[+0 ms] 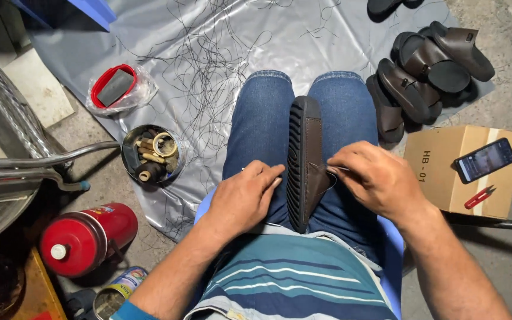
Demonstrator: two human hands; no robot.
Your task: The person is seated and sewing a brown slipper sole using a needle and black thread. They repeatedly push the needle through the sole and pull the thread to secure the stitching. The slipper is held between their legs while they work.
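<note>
Mid-frame, a sandal stands clamped between the knees, left hand steadying it, right hand pinching thread at its side, seam unfinished; more sandals wait upper right

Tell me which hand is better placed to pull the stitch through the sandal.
Probably the right hand: its fingertips pinch a thin needle or thread at the sandal upper. The left hand only steadies the ribbed sole side.

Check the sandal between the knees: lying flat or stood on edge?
On edge. The sandal is wedged between the thighs, ribbed sole facing the left hand, strap side toward the right hand.
</note>
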